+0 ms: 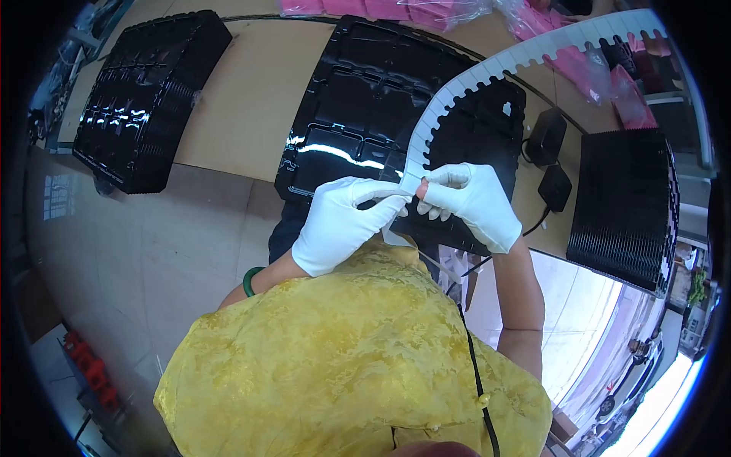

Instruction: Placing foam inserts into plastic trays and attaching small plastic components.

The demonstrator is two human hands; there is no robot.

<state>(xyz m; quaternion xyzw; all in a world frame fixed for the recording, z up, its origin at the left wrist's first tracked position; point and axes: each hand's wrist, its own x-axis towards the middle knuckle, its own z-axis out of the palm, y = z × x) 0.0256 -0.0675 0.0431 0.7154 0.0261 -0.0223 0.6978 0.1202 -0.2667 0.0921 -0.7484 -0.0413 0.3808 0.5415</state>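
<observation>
The white notched strip runs out of frame at the upper right; its near end is covered by the left hand and right hand. The pink bags are cut by the top edge. What the fingertips pinch cannot be told.

I am at a workbench in a small factory or packing workshop. The long tan table carries stacks of black moulded trays, one stack to my left, another right in front of me, and a ribbed black stack to my right. Pink plastic bags lie heaped at the far edge, with two black power adapters near them. The floor is bare and pale.
</observation>
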